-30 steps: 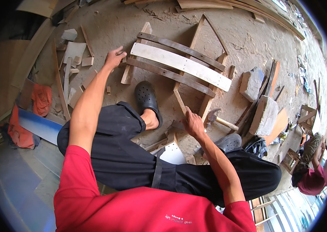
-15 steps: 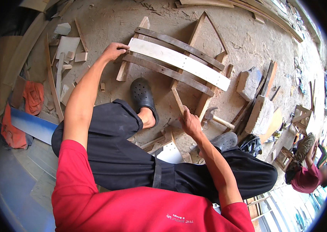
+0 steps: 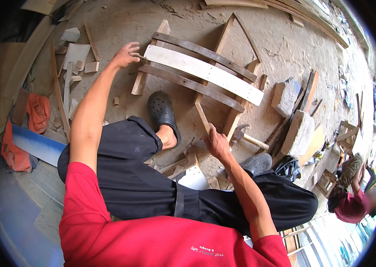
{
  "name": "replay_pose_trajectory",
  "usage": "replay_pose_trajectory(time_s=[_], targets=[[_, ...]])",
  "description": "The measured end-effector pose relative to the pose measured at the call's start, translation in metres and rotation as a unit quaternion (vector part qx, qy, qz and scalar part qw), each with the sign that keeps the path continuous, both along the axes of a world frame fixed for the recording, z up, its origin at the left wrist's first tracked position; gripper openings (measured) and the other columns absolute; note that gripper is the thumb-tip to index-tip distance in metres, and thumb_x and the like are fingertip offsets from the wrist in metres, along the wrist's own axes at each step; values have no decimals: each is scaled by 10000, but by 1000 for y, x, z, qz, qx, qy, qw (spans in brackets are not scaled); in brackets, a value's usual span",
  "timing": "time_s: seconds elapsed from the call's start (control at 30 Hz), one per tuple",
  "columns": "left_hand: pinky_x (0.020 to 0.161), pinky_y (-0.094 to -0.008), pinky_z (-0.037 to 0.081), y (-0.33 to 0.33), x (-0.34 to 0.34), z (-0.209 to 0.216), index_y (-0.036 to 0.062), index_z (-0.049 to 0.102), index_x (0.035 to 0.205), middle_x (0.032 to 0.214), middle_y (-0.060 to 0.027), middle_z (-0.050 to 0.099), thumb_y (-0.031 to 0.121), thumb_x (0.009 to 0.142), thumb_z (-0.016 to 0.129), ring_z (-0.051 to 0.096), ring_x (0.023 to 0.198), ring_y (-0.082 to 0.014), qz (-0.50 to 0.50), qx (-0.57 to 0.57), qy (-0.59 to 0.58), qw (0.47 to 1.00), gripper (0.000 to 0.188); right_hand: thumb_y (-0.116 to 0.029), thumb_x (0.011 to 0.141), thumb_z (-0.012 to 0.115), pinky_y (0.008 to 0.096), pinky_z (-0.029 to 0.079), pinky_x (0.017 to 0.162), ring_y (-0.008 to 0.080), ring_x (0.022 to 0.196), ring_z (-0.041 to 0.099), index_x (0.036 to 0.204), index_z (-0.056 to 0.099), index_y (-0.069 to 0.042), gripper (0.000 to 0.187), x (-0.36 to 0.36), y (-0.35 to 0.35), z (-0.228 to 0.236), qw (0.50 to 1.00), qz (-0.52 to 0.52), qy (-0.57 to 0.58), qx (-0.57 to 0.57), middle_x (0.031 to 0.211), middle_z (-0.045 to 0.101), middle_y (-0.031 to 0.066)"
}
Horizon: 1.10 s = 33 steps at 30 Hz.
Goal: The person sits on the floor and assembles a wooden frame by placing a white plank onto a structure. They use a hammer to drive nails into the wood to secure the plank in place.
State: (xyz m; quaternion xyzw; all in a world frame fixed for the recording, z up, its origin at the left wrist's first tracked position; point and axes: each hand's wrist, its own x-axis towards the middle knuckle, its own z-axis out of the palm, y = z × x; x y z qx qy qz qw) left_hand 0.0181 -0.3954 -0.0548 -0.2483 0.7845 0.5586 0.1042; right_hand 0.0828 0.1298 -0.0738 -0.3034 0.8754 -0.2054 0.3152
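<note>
A wooden frame lies on the ground in front of me. Two dark wooden slats and a white board between them run across it. Beside the board's left end is my left hand, its fingers apart. A small dark piece shows at its fingertips; whether they touch it I cannot tell. My right hand is closed round the near end of a slanting wooden strut of the frame. A claw hammer with a wooden handle lies just right of that hand.
Two rough stone blocks and timber lengths lie to the right. Offcuts and an orange cloth are at the left. Near my feet stands a dark clog. Another person sits at the far right.
My left hand has loosened from the white board's left end, its fingers spreading as it moved slightly up and left. My right hand keeps its hold on the strut.
</note>
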Motion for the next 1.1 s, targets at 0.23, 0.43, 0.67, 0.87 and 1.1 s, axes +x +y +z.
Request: replay_pose_trajectory(time_s=[0.23,0.43,0.67,0.87,1.1], targets=[[964,-323,476,-2,-4,26,39,437,1400,1253,-144,637,-22,793,692,629,1051,-172,22,72,-80,994,661,-326,928,585,450,440,777,338,897,647,1416,316,-77,610,-1,0,0,1000,-3,8,2,943,683,160],[897,-269,488,4,4,12,16,608,1247,1166,-89,678,-34,794,678,632,1021,-142,15,18,-58,998,461,-320,923,591,451,440,778,341,893,648,1416,314,-81,614,0,0,1,1000,-1,11,0,945,684,159],[865,-270,492,20,12,7,35,714,1096,1001,-77,714,-15,721,710,637,945,-138,25,-110,4,994,379,-316,921,593,447,442,787,333,897,649,1409,323,-95,600,0,-1,3,1000,-7,8,1,948,684,154],[755,-254,512,23,20,5,40,715,1060,943,-54,696,33,734,724,638,843,-117,24,-145,-5,989,326,-315,919,594,450,448,788,337,899,648,1397,332,-98,587,0,-2,4,1000,-7,9,-3,945,683,155],[748,-242,520,29,12,-3,29,693,1092,915,-54,679,85,823,735,639,832,-113,107,-9,-24,994,278,-299,913,599,450,448,781,337,873,652,1391,338,-95,582,0,-2,2,1000,-10,17,-9,915,683,155]])
